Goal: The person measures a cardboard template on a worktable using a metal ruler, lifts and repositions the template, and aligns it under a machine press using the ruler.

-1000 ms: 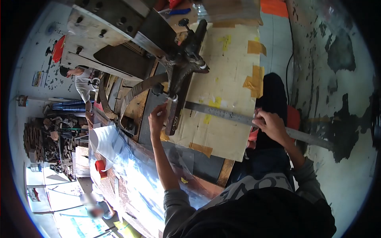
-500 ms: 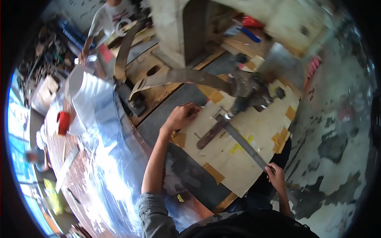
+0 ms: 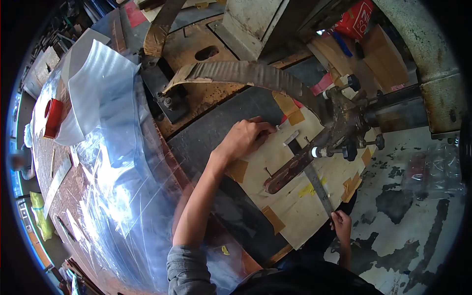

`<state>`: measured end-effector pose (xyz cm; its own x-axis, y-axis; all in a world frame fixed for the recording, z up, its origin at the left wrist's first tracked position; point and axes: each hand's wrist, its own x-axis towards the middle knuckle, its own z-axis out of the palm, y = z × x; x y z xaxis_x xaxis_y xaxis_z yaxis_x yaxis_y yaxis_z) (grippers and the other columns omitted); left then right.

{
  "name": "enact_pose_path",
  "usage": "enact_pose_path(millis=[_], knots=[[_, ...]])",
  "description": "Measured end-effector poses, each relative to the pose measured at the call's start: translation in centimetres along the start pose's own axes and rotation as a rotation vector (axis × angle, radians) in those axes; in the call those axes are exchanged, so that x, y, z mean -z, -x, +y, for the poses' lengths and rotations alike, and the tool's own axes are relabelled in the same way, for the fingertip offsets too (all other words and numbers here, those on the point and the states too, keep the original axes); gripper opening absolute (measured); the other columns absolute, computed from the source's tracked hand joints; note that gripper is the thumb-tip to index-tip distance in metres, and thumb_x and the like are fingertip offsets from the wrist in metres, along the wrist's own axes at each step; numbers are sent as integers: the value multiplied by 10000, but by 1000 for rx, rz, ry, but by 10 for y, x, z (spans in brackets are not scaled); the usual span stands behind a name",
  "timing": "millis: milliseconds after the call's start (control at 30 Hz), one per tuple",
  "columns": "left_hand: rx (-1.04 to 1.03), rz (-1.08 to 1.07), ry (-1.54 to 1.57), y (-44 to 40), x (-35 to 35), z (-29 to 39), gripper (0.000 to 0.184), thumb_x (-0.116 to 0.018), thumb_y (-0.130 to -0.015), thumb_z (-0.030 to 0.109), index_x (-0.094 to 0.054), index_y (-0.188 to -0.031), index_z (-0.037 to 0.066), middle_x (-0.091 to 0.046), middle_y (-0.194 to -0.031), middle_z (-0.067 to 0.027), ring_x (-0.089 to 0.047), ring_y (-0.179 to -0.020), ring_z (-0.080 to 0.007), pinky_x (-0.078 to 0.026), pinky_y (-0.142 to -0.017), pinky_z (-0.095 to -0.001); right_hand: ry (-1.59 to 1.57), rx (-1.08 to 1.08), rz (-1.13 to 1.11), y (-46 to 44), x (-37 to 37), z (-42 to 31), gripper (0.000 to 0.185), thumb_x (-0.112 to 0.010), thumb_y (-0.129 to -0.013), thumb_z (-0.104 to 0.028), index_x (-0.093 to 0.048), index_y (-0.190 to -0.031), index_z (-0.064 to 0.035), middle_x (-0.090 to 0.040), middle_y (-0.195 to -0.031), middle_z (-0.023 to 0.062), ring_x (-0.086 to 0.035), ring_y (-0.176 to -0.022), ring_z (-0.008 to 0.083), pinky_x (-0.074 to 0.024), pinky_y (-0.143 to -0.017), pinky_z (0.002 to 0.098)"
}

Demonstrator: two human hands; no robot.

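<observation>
In the head view, my right hand (image 3: 341, 225) is closed on the near end of a steel ruler (image 3: 319, 190). The ruler lies across a pale wooden board (image 3: 260, 181) and passes beneath a dark red slotted bar (image 3: 290, 171). Its far end shows beyond the bar. My left hand (image 3: 246, 139) rests at the board's left edge with curled fingers; whatever may be between the fingertips is hidden. Brown tape pieces (image 3: 273, 220) sit along the board's edges. Above the board is a metal clamp head (image 3: 344, 120) with black knobs.
A curved, ribbed strap (image 3: 241, 73) arches over the machine table (image 3: 206, 123). To the left, clear plastic sheeting (image 3: 123, 191) covers a bench carrying a red tape roll (image 3: 52, 118). Behind stands a machine column (image 3: 255, 24). A person (image 3: 22, 161) is at the far left.
My view has shifted and come closer to the clamp head. The ruler now runs under the red bar, its far end showing past the other side. Both hands stay near the board.
</observation>
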<state>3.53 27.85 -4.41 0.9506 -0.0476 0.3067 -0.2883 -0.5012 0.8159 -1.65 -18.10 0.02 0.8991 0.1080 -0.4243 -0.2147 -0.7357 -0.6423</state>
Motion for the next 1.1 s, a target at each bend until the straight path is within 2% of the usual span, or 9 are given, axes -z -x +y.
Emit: enact_pose_path(millis=[233, 333, 433, 600, 633, 700, 833, 867, 1100], knots=[[68, -75, 5, -3, 6, 8, 220, -596, -804, 41, -670, -1009, 63, -654, -1020, -119, -650, -888, -292, -521, -784, -356, -19, -16, -38, -10, 6, 6, 201, -593, -910, -154, -580, -783, 2, -543, -596, 7, -512, -485, 57, -390, -425, 215], [27, -43, 17, -5, 3, 5, 198, -609, -801, 49, -682, -985, 65, -661, -975, -111, -658, -837, -286, -520, -746, -355, -8, -22, -59, -10, 8, 4, 212, -595, -908, -174, -588, -779, -7, -541, -565, 13, -499, -460, 57, -381, -417, 224], [96, -85, 40, -7, 5, 12, 197, -607, -813, 32, -681, -994, 52, -663, -973, -117, -664, -857, -280, -520, -762, -340, 3, 16, -75, -10, 10, 0, 229, -593, -910, -206, -594, -782, -16, -535, -538, 16, -492, -438, 63, -379, -413, 234], [138, -145, -53, -6, 3, 7, 235, -602, -834, 2, -649, -1064, -3, -666, -998, -97, -645, -893, -163, -493, -805, -273, 32, 70, -12, -5, 8, -2, 281, -616, -888, -278, -607, -786, -17, -559, -534, 45, -527, -431, 113, -398, -424, 274], [143, -149, -67, -7, 4, 6, 231, -605, -833, 13, -650, -1060, 6, -668, -994, -99, -653, -889, -172, -495, -797, -274, 49, 68, 4, -4, 8, -5, 284, -621, -882, -286, -614, -789, -19, -571, -542, 64, -540, -434, 137, -412, -439, 289], [154, -145, -89, -7, 3, 7, 223, -611, -832, 35, -653, -1051, 25, -671, -988, -104, -670, -880, -190, -499, -782, -278, 73, 101, 43, -2, 8, -5, 288, -628, -875, -302, -629, -810, -22, -591, -567, 87, -568, -466, 178, -431, -471, 305], [185, -187, -118, -9, 3, 15, 270, -603, -845, 32, -654, -1111, 44, -657, -965, -91, -636, -877, -161, -484, -802, -270, 104, 106, 81, -2, 5, 4, 302, -644, -857, -332, -654, -862, -31, -636, -654, 124, -626, -579, 258, -468, -543, 349], [216, -194, -98, -9, 3, 19, 272, -601, -852, 27, -651, -1120, 34, -645, -970, -81, -615, -874, -146, -477, -799, -261, 123, 101, 87, -2, 4, 4, 322, -649, -846, -357, -659, -884, -37, -662, -726, 128, -654, -665, 287, -485, -568, 372], [240, -197, -52, -9, 3, 20, 256, -587, -869, 23, -646, -1116, -6, -625, -981, -60, -584, -852, -113, -468, -779, -242, 135, 106, 89, -3, 3, 6, 338, -641, -846, -377, -657, -895, -44, -669, -768, 135, -656, -708, 310, -501, -594, 395]])
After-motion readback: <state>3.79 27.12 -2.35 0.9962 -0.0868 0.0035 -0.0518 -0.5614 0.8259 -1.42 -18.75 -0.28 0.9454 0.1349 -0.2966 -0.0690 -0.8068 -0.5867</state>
